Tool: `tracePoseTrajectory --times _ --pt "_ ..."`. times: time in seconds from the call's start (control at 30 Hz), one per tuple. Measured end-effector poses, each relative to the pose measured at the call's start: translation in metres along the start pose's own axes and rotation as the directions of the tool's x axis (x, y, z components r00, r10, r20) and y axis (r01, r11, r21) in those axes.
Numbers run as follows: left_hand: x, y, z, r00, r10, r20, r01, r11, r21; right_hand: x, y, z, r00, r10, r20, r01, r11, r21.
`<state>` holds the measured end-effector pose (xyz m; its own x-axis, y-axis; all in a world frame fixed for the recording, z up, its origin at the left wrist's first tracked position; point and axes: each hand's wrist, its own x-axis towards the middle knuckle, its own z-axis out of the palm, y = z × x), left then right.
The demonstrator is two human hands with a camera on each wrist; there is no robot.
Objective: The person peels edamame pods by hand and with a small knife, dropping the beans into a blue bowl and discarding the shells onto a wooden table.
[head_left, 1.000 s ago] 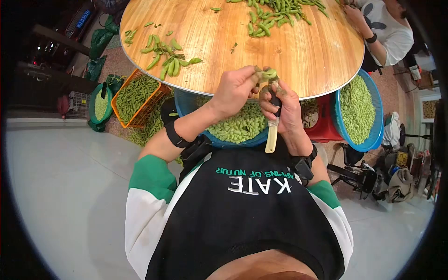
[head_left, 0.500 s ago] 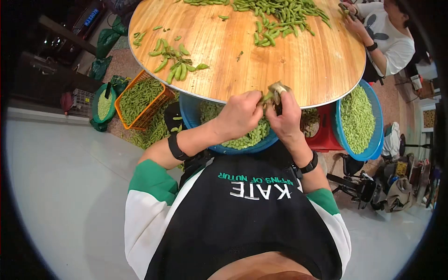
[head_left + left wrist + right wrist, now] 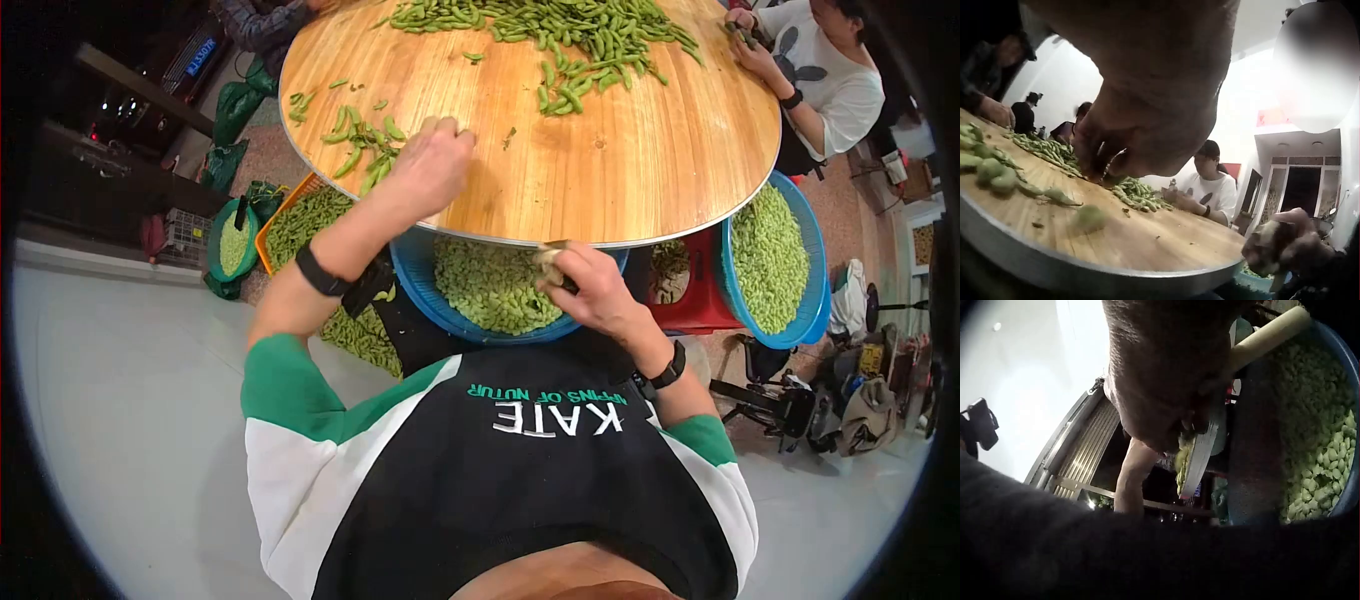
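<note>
My left hand (image 3: 430,165) is over the round wooden table, just right of a small pile of green soybean pods (image 3: 372,160). Its fingers curl downward in the left wrist view, and what lies inside them is hidden. Near the table's front edge, my right hand (image 3: 590,285) grips a tool whose cream handle (image 3: 1272,339) sticks out of the fist in the right wrist view; its other end is hidden. Below the hands, a blue basin (image 3: 410,278) holds shelled green beans (image 3: 500,285). A blurred pod (image 3: 1088,219) shows near the rim in the left wrist view.
A larger heap of pods (image 3: 590,40) covers the table's far side. Another person (image 3: 820,70) works at the right, and a sleeve (image 3: 260,22) shows at far left. A second blue basin (image 3: 815,270) of beans stands right, an orange crate (image 3: 265,245) of pods left.
My left hand has parted from the right hand and moved left and forward over the table to the small pod pile. The right hand has come slightly back, still gripping the tool.
</note>
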<state>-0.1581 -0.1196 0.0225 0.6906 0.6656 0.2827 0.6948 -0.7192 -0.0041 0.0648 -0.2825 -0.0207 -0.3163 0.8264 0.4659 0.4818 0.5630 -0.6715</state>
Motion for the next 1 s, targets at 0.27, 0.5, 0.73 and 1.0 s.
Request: tracePoseTrajectory --times 0.27,0.5,0.73,1.0 --pt "0.125 0.015 0.058 0.972 -0.233 0.016 0.228 0.934 -0.276 -0.004 0.004 -0.002 0.998 0.058 0.011 -0.058 0.997 0.057" --pt "0.120 0.013 0.079 0.963 -0.265 -0.041 0.237 0.912 -0.335 0.001 -0.004 -0.018 0.870 0.490 0.046 -0.439 0.731 0.523" --pt "0.047 0.058 0.014 0.944 -0.175 0.279 0.310 0.182 -0.933 0.025 0.001 -0.020 0.766 0.642 0.003 -0.240 0.282 0.929" --pt "0.010 0.083 0.011 0.929 -0.081 0.362 0.355 -0.097 -0.930 0.022 -0.001 -0.012 0.818 0.558 0.139 -0.269 0.158 0.950"
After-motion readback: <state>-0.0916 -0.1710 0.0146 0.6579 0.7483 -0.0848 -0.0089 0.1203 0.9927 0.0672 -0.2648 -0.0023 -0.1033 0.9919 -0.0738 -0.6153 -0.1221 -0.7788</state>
